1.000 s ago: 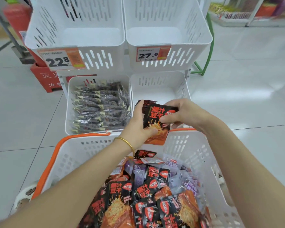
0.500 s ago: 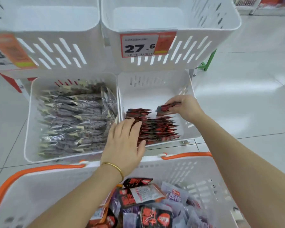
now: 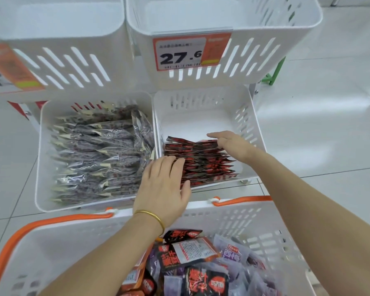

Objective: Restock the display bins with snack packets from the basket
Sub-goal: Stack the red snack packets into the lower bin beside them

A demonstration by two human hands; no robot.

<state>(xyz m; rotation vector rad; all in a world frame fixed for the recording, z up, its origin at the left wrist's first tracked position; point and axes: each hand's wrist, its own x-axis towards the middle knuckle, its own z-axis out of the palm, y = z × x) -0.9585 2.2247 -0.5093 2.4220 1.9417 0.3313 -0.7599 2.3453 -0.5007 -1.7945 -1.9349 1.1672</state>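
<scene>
Both flat and gripping nothing, the left hand (image 3: 165,186) and right hand (image 3: 231,144) square the red snack packets (image 3: 205,165) between them; the next move probably means reaching back to the basket (image 3: 73,242) for another handful.

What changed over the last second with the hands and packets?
The packet both hands held over the basket went into the lower right bin, at the back of the red packet row. The right hand has released it, fingers straight; the left hand moved onto the row's front. Dark packets in the left bin stayed put.
</scene>
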